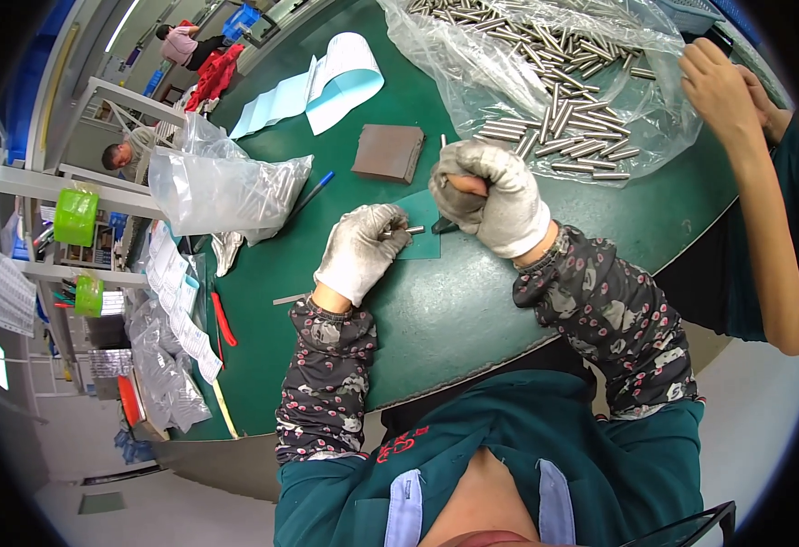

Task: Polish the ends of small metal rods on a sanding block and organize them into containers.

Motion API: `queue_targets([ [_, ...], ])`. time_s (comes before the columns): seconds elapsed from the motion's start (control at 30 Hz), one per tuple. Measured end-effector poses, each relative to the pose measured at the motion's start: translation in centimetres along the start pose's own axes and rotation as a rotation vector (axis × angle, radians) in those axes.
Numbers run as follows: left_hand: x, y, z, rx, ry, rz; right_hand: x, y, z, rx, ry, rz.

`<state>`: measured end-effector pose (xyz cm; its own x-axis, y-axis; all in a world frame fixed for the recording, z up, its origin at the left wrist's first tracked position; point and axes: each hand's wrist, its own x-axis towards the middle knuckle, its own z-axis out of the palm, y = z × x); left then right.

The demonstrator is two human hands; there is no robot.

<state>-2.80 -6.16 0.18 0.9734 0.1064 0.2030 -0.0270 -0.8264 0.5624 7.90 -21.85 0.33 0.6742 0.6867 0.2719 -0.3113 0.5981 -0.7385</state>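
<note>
My left hand (363,248), in a whitish work glove, pinches a short silver metal pin (415,230) over a small green mat (425,248). My right hand (495,196), gloved too, is closed in a fist just right of the pin. From below that fist pokes the dark end (444,224) of a slim tool, while a thin silver tip rises above the fingers; its kind is hidden by the glove. Beyond the mat lies a brown rectangular block (389,152). Many loose metal pins (591,146) are spread on a clear plastic sheet (664,150) at the far right.
A clear bag (226,187) of pins, a blue pen (313,191), papers (349,77) and red-handled pliers (223,319) lie on the green table (454,319). A thin metal strip (290,299) is near my left wrist. A co-worker's arm (751,155) reaches in at right.
</note>
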Motion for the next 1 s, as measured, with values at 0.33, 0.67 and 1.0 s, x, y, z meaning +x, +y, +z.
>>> queue_targets([
  [0.33, 0.0, -0.1, 0.1, -0.070, -0.008, -0.085, -0.1, 1.2, 0.1, -0.011, -0.009, -0.040],
  [0.67, 0.3, 0.2, -0.2, -0.040, -0.049, -0.073, -0.1, 1.1, 0.3, -0.011, 0.005, -0.030],
  [1.0, 0.3, 0.2, -0.3, -0.039, -0.064, -0.082, 0.0, 1.4, 0.2, 0.029, 0.022, -0.039],
])
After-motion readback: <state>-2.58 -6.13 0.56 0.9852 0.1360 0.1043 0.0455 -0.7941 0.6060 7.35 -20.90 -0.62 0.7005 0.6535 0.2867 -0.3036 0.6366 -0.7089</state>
